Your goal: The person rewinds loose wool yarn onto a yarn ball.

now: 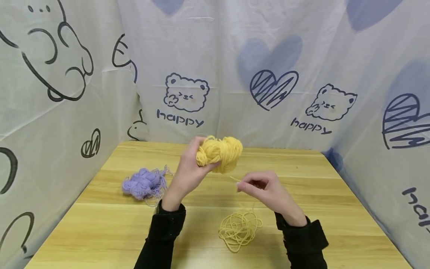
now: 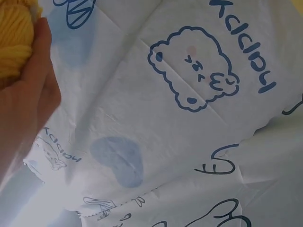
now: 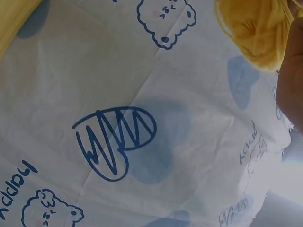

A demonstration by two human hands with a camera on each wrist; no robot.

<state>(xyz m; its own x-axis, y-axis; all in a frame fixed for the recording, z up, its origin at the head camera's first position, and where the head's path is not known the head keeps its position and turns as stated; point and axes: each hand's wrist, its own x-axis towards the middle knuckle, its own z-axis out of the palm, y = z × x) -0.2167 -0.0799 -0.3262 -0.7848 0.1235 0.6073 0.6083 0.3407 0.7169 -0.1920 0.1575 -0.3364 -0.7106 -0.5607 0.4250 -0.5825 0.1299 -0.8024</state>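
A loose pile of yellow yarn lies on the table, just below the right hand, whose fingers pinch a thin yellow strand. Past it, the left hand is lifted, fingers curled around a fat yellow yarn ball. A purple yarn bundle lies on the table, off to the left of those fingers.

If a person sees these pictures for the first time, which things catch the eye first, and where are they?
First comes the yellow yarn skein, held up above the middle of the wooden table by the left hand, while the right hand pinches a thin strand leading from it. Below the right hand, a loose yellow yarn coil lies on the table, and a purple yarn bundle rests at the left. White printed curtains with bears and hearts surround everything.
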